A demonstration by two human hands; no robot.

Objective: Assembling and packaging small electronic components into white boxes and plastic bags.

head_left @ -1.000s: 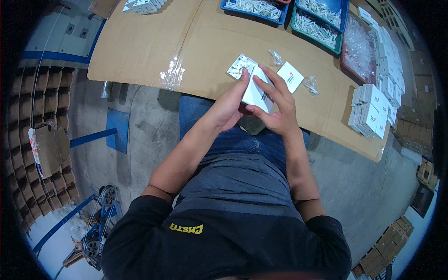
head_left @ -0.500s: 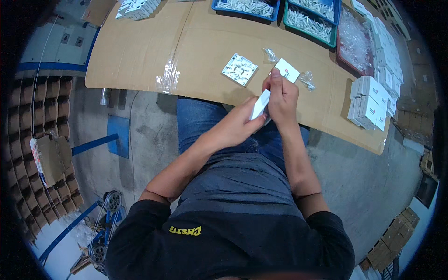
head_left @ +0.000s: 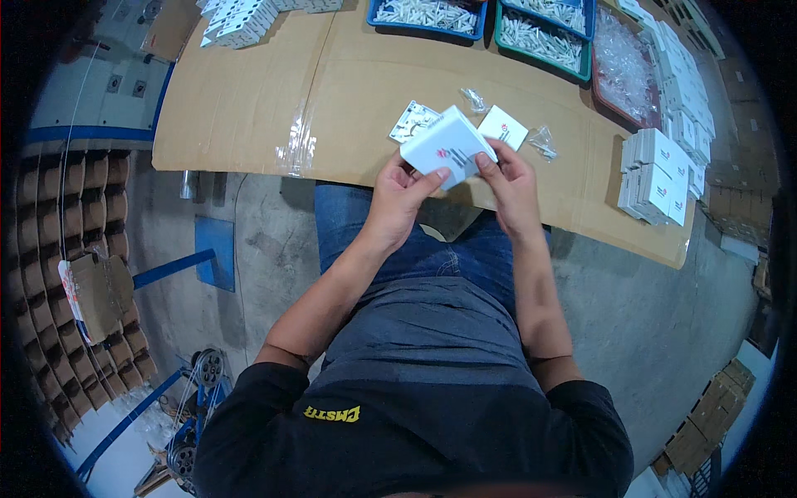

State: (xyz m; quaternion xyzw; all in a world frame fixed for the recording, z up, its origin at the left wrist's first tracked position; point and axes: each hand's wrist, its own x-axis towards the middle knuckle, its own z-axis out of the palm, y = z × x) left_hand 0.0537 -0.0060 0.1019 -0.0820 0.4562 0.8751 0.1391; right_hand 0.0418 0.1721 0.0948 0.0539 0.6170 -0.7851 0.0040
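Note:
Between both hands I hold a white square plate [head_left: 448,148], its smooth printed face up and tilted. My left hand [head_left: 400,195] is closed on its near left corner, thumb on top. My right hand [head_left: 511,187] pinches the right corner with thumb and fingers. Partly hidden behind it lies another square piece [head_left: 410,123], with its detailed underside up. To the right, a white printed plate [head_left: 503,126] lies flat on the cardboard. A small clear bag of parts [head_left: 474,101] lies beyond it and another small bag [head_left: 543,143] lies to its right.
Cardboard [head_left: 241,108] covers the table. Blue trays [head_left: 427,33] and a green tray [head_left: 544,70] hold white plugs; a red-brown tray [head_left: 627,120] holds clear bags. White plates are stacked at the right [head_left: 656,178] and far left [head_left: 241,25]. The table's near edge is above my lap.
The plate, edge-on in my hands before, is now turned with its printed face up. It has moved forward over the table edge, and my hands have spread to its two sides.

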